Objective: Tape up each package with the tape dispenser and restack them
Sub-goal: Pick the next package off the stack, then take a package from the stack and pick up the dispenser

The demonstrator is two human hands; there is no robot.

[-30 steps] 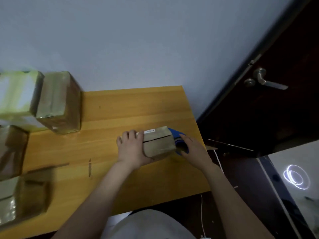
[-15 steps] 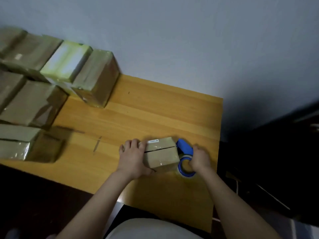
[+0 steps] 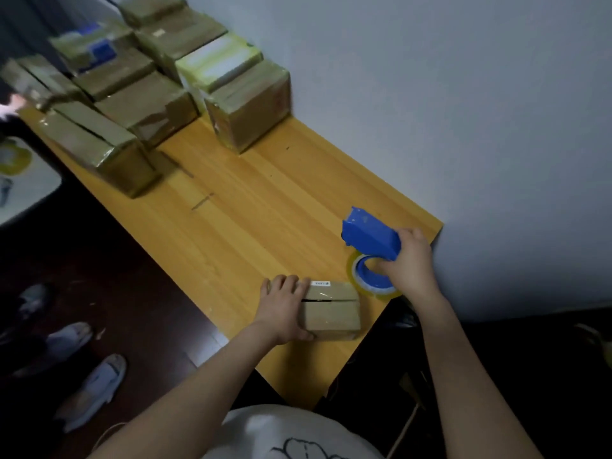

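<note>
A small brown cardboard package (image 3: 331, 309) with a white label and a dark slit along its top lies near the right front corner of the wooden table (image 3: 258, 207). My left hand (image 3: 284, 309) grips its left end, fingers over the top. My right hand (image 3: 410, 260) holds a blue tape dispenser (image 3: 371, 236) with a clear tape roll (image 3: 367, 279), just right of and behind the package. A strip of clear tape lies over the package's top.
Several taped cardboard packages (image 3: 248, 104) are stacked at the far left of the table against the white wall (image 3: 463, 94). On the dark floor to the left stand another person's slippered feet (image 3: 92, 389). The table's right edge is close to my right hand.
My right hand has lifted the dispenser up and away from the package's right end. The camera has swung left, bringing more of the stack into view. My left hand keeps its hold.
</note>
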